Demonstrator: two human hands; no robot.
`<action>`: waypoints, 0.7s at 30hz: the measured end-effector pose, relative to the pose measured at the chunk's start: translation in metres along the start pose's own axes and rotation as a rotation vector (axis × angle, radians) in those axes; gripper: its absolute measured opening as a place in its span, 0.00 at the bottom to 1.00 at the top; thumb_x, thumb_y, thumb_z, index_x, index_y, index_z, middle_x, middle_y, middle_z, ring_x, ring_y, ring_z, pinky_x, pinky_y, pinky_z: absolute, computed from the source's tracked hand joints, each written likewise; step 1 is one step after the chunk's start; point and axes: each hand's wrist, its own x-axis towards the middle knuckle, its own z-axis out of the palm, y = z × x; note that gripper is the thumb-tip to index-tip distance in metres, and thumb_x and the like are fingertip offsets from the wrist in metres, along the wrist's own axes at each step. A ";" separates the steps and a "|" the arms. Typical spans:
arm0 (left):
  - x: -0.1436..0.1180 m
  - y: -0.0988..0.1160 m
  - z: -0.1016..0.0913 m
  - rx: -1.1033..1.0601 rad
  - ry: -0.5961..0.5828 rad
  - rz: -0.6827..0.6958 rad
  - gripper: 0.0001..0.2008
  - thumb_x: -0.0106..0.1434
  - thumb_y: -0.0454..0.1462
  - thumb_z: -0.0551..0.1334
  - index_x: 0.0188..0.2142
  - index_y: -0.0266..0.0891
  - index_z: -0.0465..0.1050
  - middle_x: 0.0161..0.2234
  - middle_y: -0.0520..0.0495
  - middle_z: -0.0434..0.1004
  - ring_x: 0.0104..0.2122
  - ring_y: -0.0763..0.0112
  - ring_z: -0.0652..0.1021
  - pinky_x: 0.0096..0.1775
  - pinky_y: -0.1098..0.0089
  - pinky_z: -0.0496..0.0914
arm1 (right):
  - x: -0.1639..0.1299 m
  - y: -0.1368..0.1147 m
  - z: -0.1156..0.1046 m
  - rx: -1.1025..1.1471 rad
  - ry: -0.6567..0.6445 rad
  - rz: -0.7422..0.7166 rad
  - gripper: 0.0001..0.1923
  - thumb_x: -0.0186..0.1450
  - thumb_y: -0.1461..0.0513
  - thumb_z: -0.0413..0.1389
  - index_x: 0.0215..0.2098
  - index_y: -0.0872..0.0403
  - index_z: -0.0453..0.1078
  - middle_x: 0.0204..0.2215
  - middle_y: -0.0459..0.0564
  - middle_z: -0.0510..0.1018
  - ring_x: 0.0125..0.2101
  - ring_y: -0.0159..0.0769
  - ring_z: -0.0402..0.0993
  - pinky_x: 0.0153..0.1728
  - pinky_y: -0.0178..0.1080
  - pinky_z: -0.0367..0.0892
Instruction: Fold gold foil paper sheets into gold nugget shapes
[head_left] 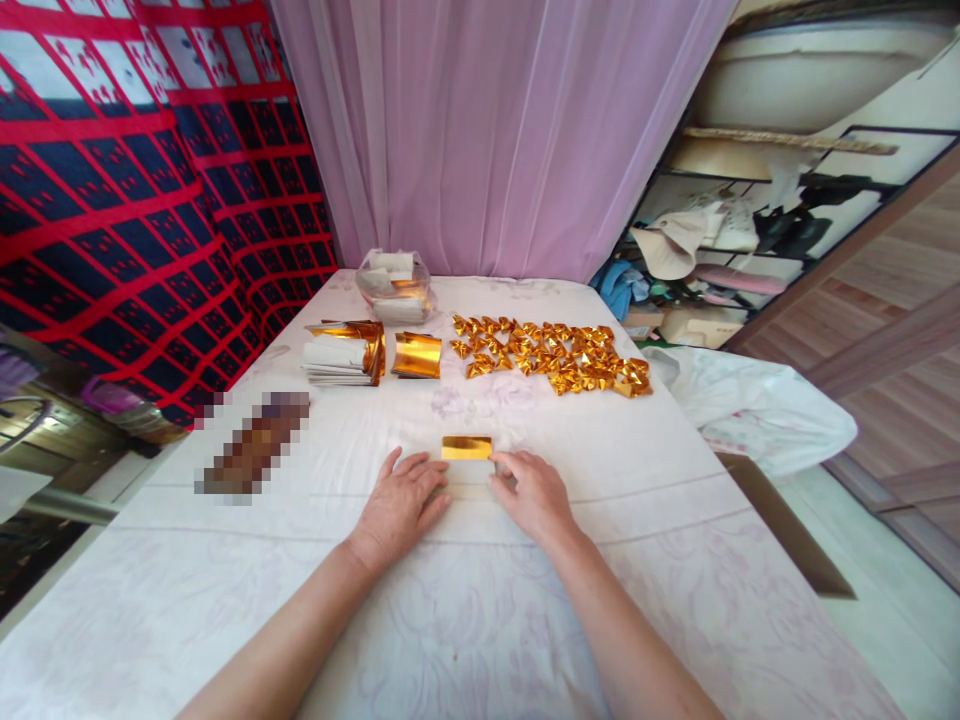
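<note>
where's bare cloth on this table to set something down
Bare: the near half of the table beside both forearms, and the strip between the gold sheet and the folded gold pieces. Crowded: the far left, with the paper stack and bag.

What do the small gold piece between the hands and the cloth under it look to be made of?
The gold piece looks like thin metallic foil paper: mirror-bright sheen, a crisp folded edge. Whether it is paper-backed cannot be told. The table cover looks like soft woven fabric, matte white with a faint floral print and slight creases. The left hand and right hand rest beside the piece.
</note>
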 end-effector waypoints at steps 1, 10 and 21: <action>0.002 0.002 0.000 -0.010 0.015 -0.019 0.07 0.67 0.39 0.57 0.39 0.43 0.74 0.50 0.46 0.78 0.54 0.57 0.72 0.60 0.44 0.55 | 0.000 0.000 0.001 -0.001 0.004 -0.001 0.10 0.62 0.61 0.59 0.42 0.48 0.75 0.31 0.45 0.79 0.35 0.38 0.73 0.36 0.37 0.60; 0.012 0.000 0.009 -0.092 0.100 -0.121 0.04 0.64 0.35 0.59 0.34 0.42 0.73 0.50 0.45 0.78 0.52 0.57 0.73 0.58 0.47 0.59 | -0.003 0.004 0.012 -0.016 0.164 -0.117 0.06 0.63 0.62 0.59 0.39 0.49 0.77 0.35 0.47 0.77 0.37 0.37 0.72 0.38 0.38 0.61; 0.011 -0.004 0.013 -0.095 0.130 -0.077 0.15 0.64 0.37 0.59 0.50 0.42 0.72 0.50 0.45 0.78 0.51 0.59 0.74 0.57 0.52 0.62 | -0.005 -0.003 0.011 0.019 0.244 -0.191 0.05 0.64 0.66 0.55 0.37 0.52 0.73 0.38 0.50 0.75 0.40 0.39 0.69 0.43 0.39 0.63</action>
